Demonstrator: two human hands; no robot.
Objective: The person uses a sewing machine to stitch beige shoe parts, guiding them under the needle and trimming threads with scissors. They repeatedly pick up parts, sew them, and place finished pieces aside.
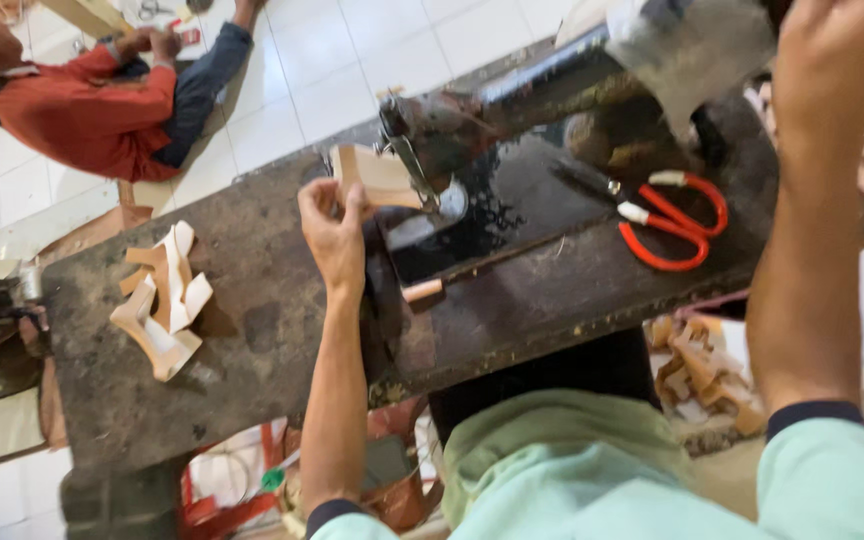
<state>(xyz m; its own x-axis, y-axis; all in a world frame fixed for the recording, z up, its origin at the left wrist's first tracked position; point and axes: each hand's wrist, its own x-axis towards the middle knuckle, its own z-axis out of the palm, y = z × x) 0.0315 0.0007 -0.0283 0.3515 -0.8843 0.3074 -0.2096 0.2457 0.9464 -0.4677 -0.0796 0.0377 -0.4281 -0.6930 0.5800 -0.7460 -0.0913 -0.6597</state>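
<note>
left hand (332,225) pinches tan leather piece (377,175) at sewing machine (432,140) needle to feed it | right hand (827,60) up on machine's wheel end, grip unclear | scissors (667,220) right of machine, within reach

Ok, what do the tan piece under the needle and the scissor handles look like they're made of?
The tan piece pinched in the left hand looks like leather or stiff leatherboard: matte, flat, with a cleanly cut edge; I can't tell which. The scissors have glossy red loop handles, probably plastic or a plastic coating, with white collars and dark, likely metal blades.
</note>
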